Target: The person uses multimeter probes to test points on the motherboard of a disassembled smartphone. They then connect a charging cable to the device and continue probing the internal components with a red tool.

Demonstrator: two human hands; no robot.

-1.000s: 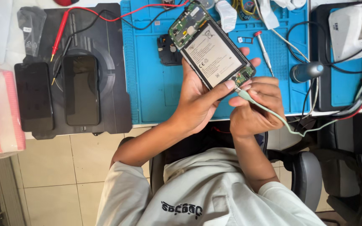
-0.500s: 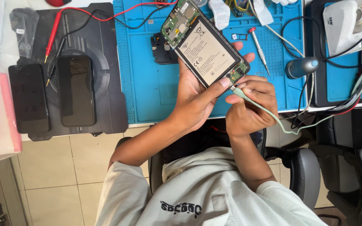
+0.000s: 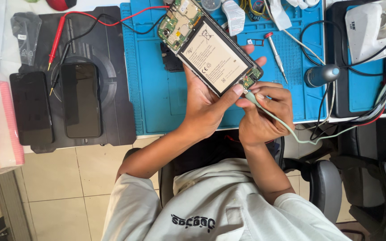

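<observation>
- Your left hand (image 3: 206, 109) is closed around the phone (image 3: 211, 56), gripping its lower end from beneath, thumb tip pressed at the bottom corner. The phone is held tilted above the blue mat (image 3: 153, 98), back off, with the battery (image 3: 217, 62) and green board (image 3: 177, 20) facing you.
- Your right hand (image 3: 264, 116) sits just right of the phone's bottom edge, fingers pinched narrow on the plug (image 3: 249, 95) of a pale green cable (image 3: 291, 131). The cable trails away from the phone to the right, off the table edge.
- The plug tip is at the phone's bottom port — touching it, but I cannot tell whether it is fully in.
- As I read it, the step in hand is mating plug to port. The next move calls for a straight push along the phone's long axis, your left hand bracing the frame rather than the bare battery.
- A red-tipped screwdriver (image 3: 275, 56) lies on the mat just right of the phone — well clear of your grip.
- Far left of the phone, two dark handsets (image 3: 80, 99) lie on a black pad (image 3: 117, 67), beside a red probe (image 3: 56, 40).
</observation>
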